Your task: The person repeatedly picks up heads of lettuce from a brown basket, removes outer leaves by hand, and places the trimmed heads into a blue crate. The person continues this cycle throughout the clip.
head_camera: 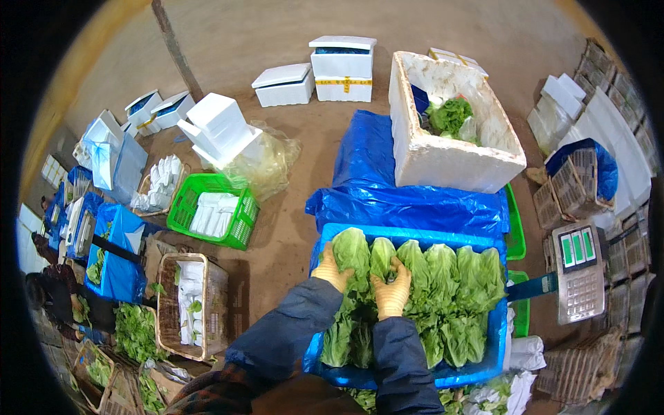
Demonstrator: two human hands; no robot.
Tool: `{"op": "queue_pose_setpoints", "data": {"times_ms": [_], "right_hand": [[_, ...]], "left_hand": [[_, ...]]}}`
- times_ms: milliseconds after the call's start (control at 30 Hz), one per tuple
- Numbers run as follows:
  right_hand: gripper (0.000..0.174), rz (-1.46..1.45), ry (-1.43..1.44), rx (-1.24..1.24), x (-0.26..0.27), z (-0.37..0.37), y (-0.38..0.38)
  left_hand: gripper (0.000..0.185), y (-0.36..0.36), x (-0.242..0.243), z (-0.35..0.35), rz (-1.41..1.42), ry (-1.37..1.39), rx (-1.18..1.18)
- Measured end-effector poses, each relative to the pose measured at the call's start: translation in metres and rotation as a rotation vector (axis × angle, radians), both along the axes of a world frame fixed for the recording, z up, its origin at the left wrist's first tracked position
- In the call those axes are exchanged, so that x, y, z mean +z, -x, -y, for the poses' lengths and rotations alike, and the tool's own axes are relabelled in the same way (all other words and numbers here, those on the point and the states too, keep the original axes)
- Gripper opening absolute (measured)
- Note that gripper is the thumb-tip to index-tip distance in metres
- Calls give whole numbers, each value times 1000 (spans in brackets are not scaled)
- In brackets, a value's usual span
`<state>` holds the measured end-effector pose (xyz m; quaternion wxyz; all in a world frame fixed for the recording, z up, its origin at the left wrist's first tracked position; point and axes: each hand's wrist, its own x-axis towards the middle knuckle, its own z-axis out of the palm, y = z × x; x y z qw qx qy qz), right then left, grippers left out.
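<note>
Heads of leafy lettuce [441, 270] stand in two rows in a blue-lined tray [410, 236] before me. My left hand [332, 270], in a pale yellow glove, rests against the leftmost head of the back row, its fingers partly hidden by leaves. My right hand [392, 288], gloved alike, has thumb and fingers around the lower part of the second head [382, 255] from the left. Part of the front row lies beneath my forearms and is hidden.
Behind the tray, a large foam box [456, 161] holds loose greens. A scale display [579, 272] stands at the right. Left are a green crate [207, 236] and a brown crate [205, 306] with white packages. A person [57, 295] works at far left.
</note>
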<state>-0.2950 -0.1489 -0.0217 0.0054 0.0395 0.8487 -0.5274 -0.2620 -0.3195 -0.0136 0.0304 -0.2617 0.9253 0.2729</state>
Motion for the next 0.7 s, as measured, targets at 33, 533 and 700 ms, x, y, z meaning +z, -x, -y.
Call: {"op": "queue_pose_setpoints", "data": {"times_ms": [33,533,700], "right_hand": [[67,19,-45,-10,1,1,0],[82,-136,-131,257,76,-56,-86],[79,44,28,-36,116,-206,-259]], "left_hand": [[116,0,-10,-7,-9,-55,-12],[78,61,-55,98,-39,303,-525],[68,112,-38,148,-32,403,-453]]}}
